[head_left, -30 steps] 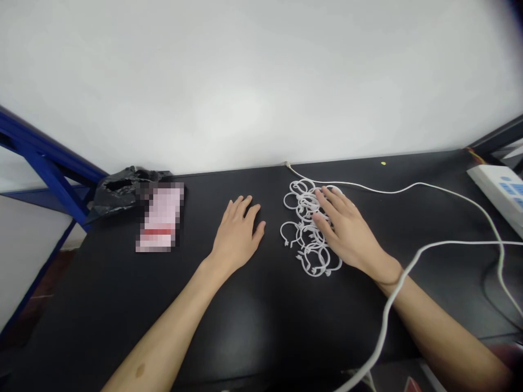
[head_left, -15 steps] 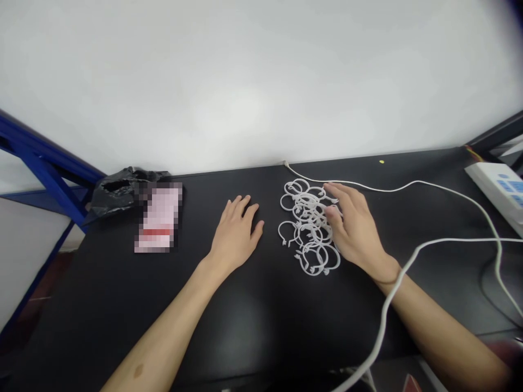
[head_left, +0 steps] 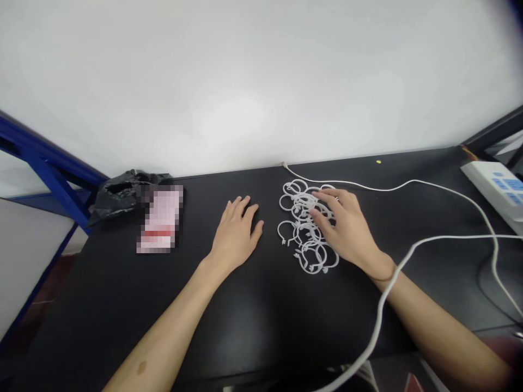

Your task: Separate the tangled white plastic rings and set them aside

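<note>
Several thin white plastic rings [head_left: 311, 257] with small clasp-like ends, resembling shower curtain rings, lie in a loose overlapping pile on the black table [head_left: 253, 326]. Over the right side of the pile is my right hand [head_left: 347, 228], thumb and index finger apart above the rings. It partly covers some of them, and whether the fingertips touch any is hard to make out. My left hand [head_left: 232, 239] rests flat on the tabletop left of the pile, fingers spread, holding nothing.
A black plastic bag [head_left: 122, 190] and a blurred-out pink item [head_left: 163, 212] lie at the left, near a blue metal frame [head_left: 53, 174]. A white cable [head_left: 379, 321] crosses above my right forearm. At the far right sits a white box [head_left: 494, 190] with blue markings.
My right hand has moved left, farther over the ring pile, with its thumb and index finger apart. My left hand stays in place. The view has shifted slightly.
</note>
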{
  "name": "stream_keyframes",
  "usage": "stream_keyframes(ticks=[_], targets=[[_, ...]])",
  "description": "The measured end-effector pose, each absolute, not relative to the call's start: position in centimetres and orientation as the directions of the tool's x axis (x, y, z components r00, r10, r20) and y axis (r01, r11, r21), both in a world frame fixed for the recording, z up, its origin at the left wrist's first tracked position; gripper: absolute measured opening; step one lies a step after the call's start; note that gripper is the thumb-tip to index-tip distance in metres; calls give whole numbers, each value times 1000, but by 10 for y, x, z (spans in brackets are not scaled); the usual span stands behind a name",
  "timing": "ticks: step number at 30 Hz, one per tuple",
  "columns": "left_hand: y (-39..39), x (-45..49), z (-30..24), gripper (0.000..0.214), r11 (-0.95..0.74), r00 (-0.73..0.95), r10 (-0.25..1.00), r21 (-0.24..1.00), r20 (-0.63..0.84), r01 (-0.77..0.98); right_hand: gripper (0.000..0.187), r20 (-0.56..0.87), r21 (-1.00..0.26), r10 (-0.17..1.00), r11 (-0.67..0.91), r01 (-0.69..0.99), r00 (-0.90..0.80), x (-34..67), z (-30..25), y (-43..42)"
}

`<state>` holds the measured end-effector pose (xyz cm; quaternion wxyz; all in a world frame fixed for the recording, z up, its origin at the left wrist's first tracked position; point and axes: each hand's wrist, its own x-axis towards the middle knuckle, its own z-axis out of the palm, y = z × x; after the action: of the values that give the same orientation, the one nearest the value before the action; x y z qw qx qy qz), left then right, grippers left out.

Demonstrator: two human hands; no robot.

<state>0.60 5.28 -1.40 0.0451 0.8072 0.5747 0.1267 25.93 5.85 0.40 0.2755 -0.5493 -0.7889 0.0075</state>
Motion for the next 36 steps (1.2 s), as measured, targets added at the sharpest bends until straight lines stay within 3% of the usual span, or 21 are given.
stream_keyframes(ticks=[11,22,36], targets=[[53,5,-15,40,-345,309,934,229,177,910,15,411,-435,884,406,804,-223,258,0,62],[54,5,-16,42,-345,310,935,233,173,909,7,414,-542,899,370,755,-143,257,2,62],[54,5,-17,42,-350,315,933,224,175,910,7,374,-553,916,343,759,-142,254,7,61]])
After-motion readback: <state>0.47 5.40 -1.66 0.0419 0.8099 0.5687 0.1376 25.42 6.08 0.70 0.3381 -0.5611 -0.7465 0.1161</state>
